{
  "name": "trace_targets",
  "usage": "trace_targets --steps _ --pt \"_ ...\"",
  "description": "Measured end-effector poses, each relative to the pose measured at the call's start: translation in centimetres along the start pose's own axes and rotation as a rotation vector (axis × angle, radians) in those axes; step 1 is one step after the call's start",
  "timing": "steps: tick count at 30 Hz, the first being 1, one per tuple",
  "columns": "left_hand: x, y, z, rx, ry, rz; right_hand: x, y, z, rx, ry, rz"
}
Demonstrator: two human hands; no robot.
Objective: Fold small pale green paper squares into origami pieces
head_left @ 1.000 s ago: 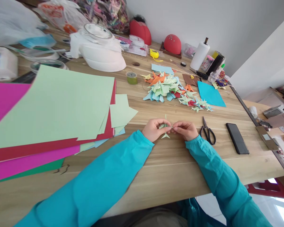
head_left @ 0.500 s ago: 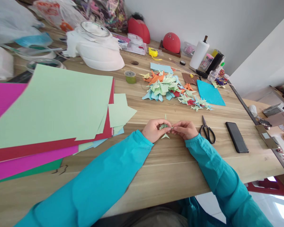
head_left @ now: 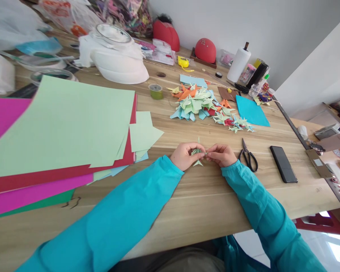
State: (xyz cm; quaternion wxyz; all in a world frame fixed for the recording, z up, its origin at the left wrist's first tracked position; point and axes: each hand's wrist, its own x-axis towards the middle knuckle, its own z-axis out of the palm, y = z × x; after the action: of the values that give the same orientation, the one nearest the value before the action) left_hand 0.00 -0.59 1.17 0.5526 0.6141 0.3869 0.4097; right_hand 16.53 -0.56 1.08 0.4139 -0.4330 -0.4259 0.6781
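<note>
A small pale-green folded paper figure (head_left: 198, 163) is pinched in my left hand (head_left: 186, 155), its pointed ends sticking out above and below the fingers. My right hand (head_left: 222, 155) is closed at the figure's right side, thumb and forefinger gripping a small tip of it. Both hands' fingertips meet, hiding the middle of the paper. Beyond them lies a heap of folded paper figures (head_left: 197, 104) in green, blue, orange and red. Black-handled scissors (head_left: 248, 156) rest just right of my right hand.
Large coloured paper sheets (head_left: 70, 124) cover the left, with small green paper pieces (head_left: 143, 132) beside them. A phone (head_left: 283, 164) lies at the right. Farther back are a spool (head_left: 155, 91), a white cap-shaped object (head_left: 119, 62), a yellow tape measure (head_left: 183, 62) and a turquoise sheet (head_left: 252, 110).
Almost nothing differs. Both hands keep their pinch on the green paper figure, and the view has shifted very slightly.
</note>
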Motion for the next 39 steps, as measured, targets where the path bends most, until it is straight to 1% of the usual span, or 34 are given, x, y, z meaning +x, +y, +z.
trace_targets --steps 16,25,32,39 --pt "-0.03 0.27 0.14 0.016 0.024 0.0 -0.04 -0.07 0.13 -0.002 0.016 -0.006" --pt "-0.04 0.16 0.18 0.002 0.028 0.016 0.04 0.2 -0.25 0.016 -0.019 -0.039" --pt "-0.03 -0.03 0.2 0.019 0.042 -0.021 0.04 0.17 -0.33 0.008 -0.033 -0.07" --pt "0.06 0.13 0.11 -0.018 0.076 -0.004 -0.06 -0.04 -0.09 0.039 -0.001 -0.017"
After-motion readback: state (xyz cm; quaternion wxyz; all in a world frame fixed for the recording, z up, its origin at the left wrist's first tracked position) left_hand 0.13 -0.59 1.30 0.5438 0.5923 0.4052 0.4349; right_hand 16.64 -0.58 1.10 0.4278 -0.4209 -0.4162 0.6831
